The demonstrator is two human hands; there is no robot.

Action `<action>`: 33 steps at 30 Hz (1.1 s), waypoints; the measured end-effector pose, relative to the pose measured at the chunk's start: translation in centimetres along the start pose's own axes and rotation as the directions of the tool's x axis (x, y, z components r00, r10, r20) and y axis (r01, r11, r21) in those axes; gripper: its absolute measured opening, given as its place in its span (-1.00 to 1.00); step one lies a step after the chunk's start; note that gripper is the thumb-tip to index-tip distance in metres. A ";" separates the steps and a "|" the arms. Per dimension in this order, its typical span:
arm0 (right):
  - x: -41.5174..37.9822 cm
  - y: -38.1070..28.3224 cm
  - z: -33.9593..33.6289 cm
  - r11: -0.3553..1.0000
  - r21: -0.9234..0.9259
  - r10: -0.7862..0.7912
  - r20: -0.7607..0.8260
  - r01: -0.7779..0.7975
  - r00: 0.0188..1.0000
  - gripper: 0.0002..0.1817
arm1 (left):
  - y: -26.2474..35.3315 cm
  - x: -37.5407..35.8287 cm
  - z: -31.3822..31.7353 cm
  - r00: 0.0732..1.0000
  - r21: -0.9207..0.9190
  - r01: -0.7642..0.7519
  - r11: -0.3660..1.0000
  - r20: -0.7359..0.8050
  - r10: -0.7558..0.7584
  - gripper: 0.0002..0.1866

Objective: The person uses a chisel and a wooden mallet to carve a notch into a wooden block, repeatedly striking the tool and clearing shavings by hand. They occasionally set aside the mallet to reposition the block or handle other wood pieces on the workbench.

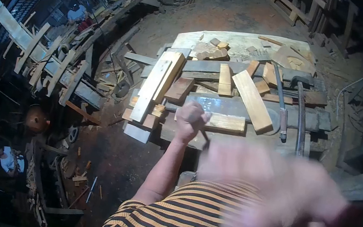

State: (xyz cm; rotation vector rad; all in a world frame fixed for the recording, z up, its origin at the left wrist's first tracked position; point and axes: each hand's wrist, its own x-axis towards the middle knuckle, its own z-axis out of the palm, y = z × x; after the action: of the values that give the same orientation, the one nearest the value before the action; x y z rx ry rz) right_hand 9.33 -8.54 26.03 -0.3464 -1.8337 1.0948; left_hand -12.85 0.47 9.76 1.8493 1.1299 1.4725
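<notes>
My left hand (pixel 191 117) is closed in a fist at the near edge of the workbench, by the left end of a pale wood block (pixel 224 123). What it grips, if anything, is hidden; a thin dark shape shows just below it. My right hand (pixel 248 170) is a large blur close to the camera, in front of my striped top, and its fingers cannot be made out. Beyond the left hand lie a reddish-brown block (pixel 179 89) and a longer pale board (pixel 253 100) set at a slant.
Long light boards (pixel 154 88) lie at the bench's left. Two metal bars (pixel 301 115), like clamps, rest at the right. A wide pale sheet (pixel 244 40) with offcuts is at the back. People (pixel 11 161) are at the left, near another timber-laden bench (pixel 56 69).
</notes>
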 end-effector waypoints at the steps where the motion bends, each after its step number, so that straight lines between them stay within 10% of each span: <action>1: -0.6 0.5 -2.4 1.000 -0.018 0.011 0.007 -0.011 1.000 -0.42 | 1.3 0.1 1.2 0.999 -0.073 0.019 0.997 -0.049 -0.022 -0.77; 5: -2.7 5.8 -0.3 0.692 -0.687 0.207 -0.104 -0.220 0.973 -0.07 | 0.7 -0.9 4.1 0.997 0.030 -0.039 0.999 0.070 0.037 -0.74; 8: -3.7 9.2 0.9 0.811 -0.571 0.021 -0.191 -0.128 0.981 -0.35 | 1.0 -1.1 4.2 0.980 0.036 -0.046 0.998 0.197 0.038 -0.73; 11: -4.4 10.3 0.8 0.795 -0.500 0.272 -0.213 -0.343 0.939 -0.51 | 0.8 -1.3 4.6 0.970 0.105 -0.147 0.984 0.209 0.123 -0.71; 13: -4.7 11.2 0.8 0.850 -0.480 0.039 -0.356 -0.219 0.934 -0.66 | 0.3 -1.4 4.2 0.967 0.141 -0.123 0.982 0.240 0.086 -0.69; 17: -6.2 11.6 -1.1 0.882 -0.136 0.289 -0.599 -0.451 0.746 -0.71 | -3.5 -2.1 1.4 0.989 0.547 -0.145 0.824 0.059 0.135 -0.36; 25: -9.0 9.6 -7.3 0.907 0.420 0.378 -0.831 0.015 0.409 -0.68 | -7.0 -5.0 -3.3 0.974 0.752 0.131 0.646 0.023 -0.225 0.03; 28: -9.5 10.2 -7.9 0.800 0.580 0.541 -0.583 -0.155 0.606 -0.59 | -7.4 -5.0 -3.4 0.954 0.784 0.121 0.609 0.079 -0.291 -0.06; 33: -6.4 13.0 -6.0 0.676 0.608 0.713 -0.398 -0.416 0.577 -0.61 | -8.0 -3.9 -3.9 0.968 0.761 0.091 0.642 0.084 -0.237 -0.13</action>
State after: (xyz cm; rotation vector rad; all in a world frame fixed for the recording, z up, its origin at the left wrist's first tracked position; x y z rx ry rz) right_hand 14.96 -2.06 12.91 -0.9604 -0.8139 1.5899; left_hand -19.11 0.93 2.31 2.2454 1.9633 0.7184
